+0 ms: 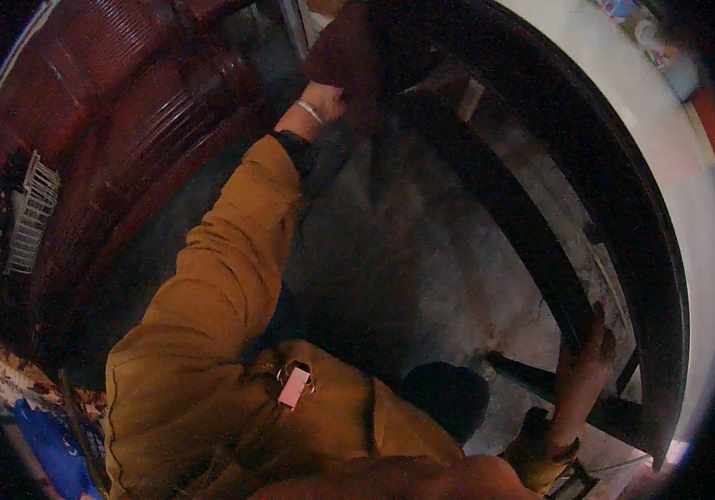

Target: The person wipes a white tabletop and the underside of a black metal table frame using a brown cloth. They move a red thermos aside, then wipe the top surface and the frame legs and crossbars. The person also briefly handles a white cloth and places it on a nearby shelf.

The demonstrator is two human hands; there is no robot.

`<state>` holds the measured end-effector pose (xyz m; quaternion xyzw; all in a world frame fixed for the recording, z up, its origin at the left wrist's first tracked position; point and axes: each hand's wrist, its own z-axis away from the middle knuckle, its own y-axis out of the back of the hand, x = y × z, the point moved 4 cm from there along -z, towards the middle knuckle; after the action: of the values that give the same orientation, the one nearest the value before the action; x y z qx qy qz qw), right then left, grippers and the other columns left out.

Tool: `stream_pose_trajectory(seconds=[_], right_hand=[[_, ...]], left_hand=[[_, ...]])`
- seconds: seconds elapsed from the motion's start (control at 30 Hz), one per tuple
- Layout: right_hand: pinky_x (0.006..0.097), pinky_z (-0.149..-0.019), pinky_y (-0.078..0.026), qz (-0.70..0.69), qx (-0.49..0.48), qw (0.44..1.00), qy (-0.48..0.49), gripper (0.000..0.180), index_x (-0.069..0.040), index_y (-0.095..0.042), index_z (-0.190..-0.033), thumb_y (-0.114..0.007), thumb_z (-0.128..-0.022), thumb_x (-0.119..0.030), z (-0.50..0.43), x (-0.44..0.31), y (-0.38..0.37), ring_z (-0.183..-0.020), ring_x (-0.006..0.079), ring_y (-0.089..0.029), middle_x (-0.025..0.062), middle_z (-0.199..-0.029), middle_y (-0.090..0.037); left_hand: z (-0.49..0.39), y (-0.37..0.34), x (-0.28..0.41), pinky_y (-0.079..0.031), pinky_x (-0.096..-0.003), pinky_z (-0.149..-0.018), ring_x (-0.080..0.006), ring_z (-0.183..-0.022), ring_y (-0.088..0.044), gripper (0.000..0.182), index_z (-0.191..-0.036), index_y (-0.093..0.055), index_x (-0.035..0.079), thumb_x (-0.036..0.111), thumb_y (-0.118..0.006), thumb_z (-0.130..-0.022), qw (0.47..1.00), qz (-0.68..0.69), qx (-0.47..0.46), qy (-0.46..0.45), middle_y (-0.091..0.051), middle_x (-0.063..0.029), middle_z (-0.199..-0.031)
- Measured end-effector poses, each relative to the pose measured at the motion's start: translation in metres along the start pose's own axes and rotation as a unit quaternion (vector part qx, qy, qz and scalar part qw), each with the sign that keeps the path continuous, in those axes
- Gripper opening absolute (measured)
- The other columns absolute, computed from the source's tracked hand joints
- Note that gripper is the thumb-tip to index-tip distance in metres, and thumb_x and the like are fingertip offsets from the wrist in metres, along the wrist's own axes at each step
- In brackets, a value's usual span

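My left hand (324,103), with a pale bangle at the wrist, reaches out at the top centre. Its fingers are curled at the lower edge of a dark red object (345,56); whether this is cloth or a panel is too dark to tell. At the lower right, my right hand (585,369) touches the lower end of a curved-looking dark rail (520,206) beneath a table, fingers pointing up the picture. How far those fingers wrap around it cannot be made out. Both arms wear mustard-brown sleeves.
A dark-edged table with a white top (639,119) runs down the right, with colourful items at its far side. Glossy dark red furniture (145,119) stands at left, near a white wire rack (34,212). Grey floor (457,275) lies between. A blue item (54,444) is at lower left.
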<state>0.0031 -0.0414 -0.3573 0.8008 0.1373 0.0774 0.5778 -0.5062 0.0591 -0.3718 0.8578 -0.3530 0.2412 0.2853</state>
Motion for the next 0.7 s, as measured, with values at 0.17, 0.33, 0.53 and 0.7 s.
stream_pose_trajectory(seconds=[0.17,0.33,0.53,0.7], right_hand=[[0.0477,-0.084,-0.047,0.056,0.001,0.998,-0.003,0.069,-0.016,-0.041,-0.134,-0.065,-0.072,0.0,0.003,0.009,0.005,-0.101,0.0417,-0.054,0.0226,-0.112,-0.056],[0.0451,-0.079,-0.049,0.086,0.064,0.994,0.014,0.061,-0.01,-0.049,-0.127,-0.06,-0.069,0.003,0.028,0.004,0.017,-0.096,0.0406,-0.057,0.0207,-0.105,-0.059],[0.0432,-0.073,-0.05,0.048,0.104,0.993,0.031,0.062,-0.009,-0.051,-0.124,-0.062,-0.064,0.002,0.053,0.018,0.036,-0.087,0.038,-0.06,0.0186,-0.096,-0.062],[0.0433,-0.072,-0.05,0.09,0.118,0.988,0.033,0.063,-0.012,-0.051,-0.125,-0.066,-0.064,-0.001,0.088,0.024,0.063,-0.087,0.038,-0.06,0.0187,-0.098,-0.061]], left_hand=[[0.043,-0.027,-0.03,-0.04,-0.0374,-0.096,-0.0236,-0.113,-0.049,0.039,-0.127,-0.049,0.013,0.015,-0.05,-0.088,0.998,-0.061,0.007,0.013,-0.052,-0.005,-0.126],[0.128,-0.064,-0.059,-0.04,-0.0383,-0.095,-0.025,-0.114,-0.049,0.041,-0.127,-0.049,0.015,0.014,-0.051,-0.086,0.991,-0.112,-0.023,0.067,-0.051,-0.0059,-0.127],[0.266,-0.085,-0.063,-0.04,-0.0393,-0.095,-0.0266,-0.114,-0.048,0.044,-0.127,-0.049,0.017,0.012,-0.052,-0.083,0.956,-0.191,-0.111,0.196,-0.049,-0.0069,-0.128],[0.356,-0.103,-0.012,-0.04,-0.0402,-0.094,-0.028,-0.115,-0.047,0.046,-0.127,-0.05,0.019,0.011,-0.053,-0.081,0.928,-0.212,-0.214,0.219,-0.048,-0.0077,-0.128]])
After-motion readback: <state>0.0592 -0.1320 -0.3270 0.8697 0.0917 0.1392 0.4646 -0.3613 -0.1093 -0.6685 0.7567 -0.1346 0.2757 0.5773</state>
